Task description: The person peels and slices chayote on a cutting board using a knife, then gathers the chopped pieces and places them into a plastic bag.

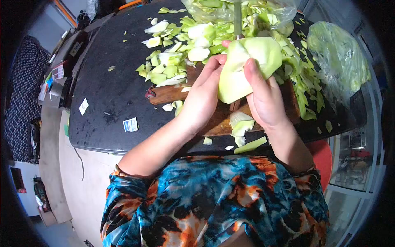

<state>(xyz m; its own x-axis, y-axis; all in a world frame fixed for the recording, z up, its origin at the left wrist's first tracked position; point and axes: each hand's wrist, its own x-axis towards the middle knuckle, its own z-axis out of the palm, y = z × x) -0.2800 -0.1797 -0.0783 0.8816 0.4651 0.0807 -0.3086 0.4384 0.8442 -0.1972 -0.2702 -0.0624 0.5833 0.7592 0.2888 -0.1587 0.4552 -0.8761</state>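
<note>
I am observing the left hand (203,92) and right hand (265,96) holding a pale-green vegetable piece (234,84) between them, upper centre of frame. A knife (237,19) is extending behind it; a wooden cutting board (219,126) is lying below.

Smooth vegetable piece (235,80), wooden board (220,127), glossy plastic bag (338,57), matt tabletop (107,90), sheeny cloth garment (222,193)

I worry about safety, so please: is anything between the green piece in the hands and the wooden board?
Yes: a knife, behind the green piece; its handle end shows over the wooden board.
</note>
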